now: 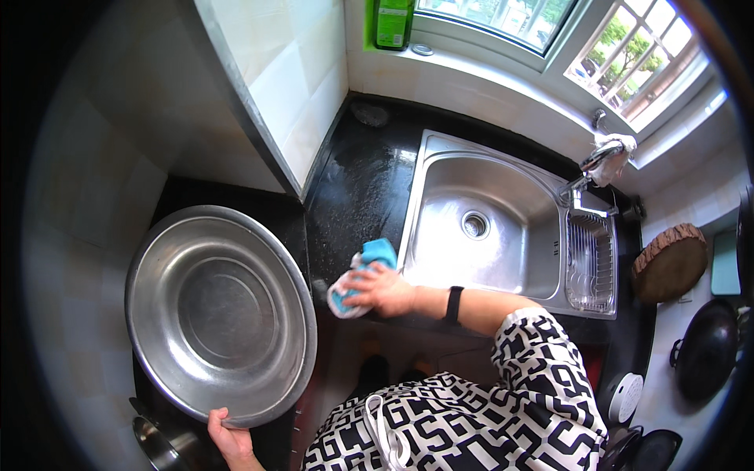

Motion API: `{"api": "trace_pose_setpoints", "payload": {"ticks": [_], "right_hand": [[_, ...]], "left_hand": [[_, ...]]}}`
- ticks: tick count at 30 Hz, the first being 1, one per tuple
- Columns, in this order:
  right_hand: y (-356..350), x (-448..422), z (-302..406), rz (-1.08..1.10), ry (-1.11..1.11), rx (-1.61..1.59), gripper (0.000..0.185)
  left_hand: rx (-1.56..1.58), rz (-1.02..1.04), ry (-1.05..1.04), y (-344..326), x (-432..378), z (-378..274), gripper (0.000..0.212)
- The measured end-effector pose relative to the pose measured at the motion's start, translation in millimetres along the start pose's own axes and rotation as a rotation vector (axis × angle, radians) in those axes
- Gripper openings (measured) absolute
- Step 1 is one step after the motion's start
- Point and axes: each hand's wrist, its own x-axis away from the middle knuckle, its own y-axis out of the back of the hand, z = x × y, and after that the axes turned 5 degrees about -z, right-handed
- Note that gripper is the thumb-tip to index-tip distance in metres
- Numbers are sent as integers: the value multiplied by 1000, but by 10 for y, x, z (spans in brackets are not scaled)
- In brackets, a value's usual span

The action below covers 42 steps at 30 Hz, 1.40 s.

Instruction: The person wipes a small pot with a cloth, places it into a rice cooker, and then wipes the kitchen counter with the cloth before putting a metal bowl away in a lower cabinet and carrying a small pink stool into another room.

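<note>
My right hand (382,289) presses a blue and white cloth (380,253) onto the black countertop (366,194), close to its front edge and left of the sink. The counter surface there looks wet, with streaks and droplets. My left hand (231,438) grips the near rim of a large stainless steel basin (227,312), thumb over the edge. Nothing is inside the basin, which sits on the left part of the counter. A steel sink (453,259) with a round drain (475,225) lies just right of the cloth.
A faucet (580,182) with a cloth over it stands behind the sink's right side, near a wire rack (589,259). A wooden round (668,262) and a black wok (707,350) are at the right wall. A steel pot (159,444) sits near the basin. A green bottle (392,23) stands on the sill.
</note>
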Motion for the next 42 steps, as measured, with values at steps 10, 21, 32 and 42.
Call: {"api": "trace_pose_setpoints", "payload": {"ticks": [10, 21, 32, 42], "right_hand": [[700, -650, -1448, -83, -1006, 53, 52], [901, -1078, -2981, -414, -1181, 222, 36], [637, -1059, -3407, -546, -987, 277, 19], [2760, -72, -3390, -1177, -603, 237, 18]], "left_hand": [[-61, 73, -8, 5, -98, 35, 39], [-50, -281, -2, -533, 557, 170, 16], [49, -405, -34, -796, 1148, 523, 5], [23, -323, -29, -1088, 1143, 527, 33]]}}
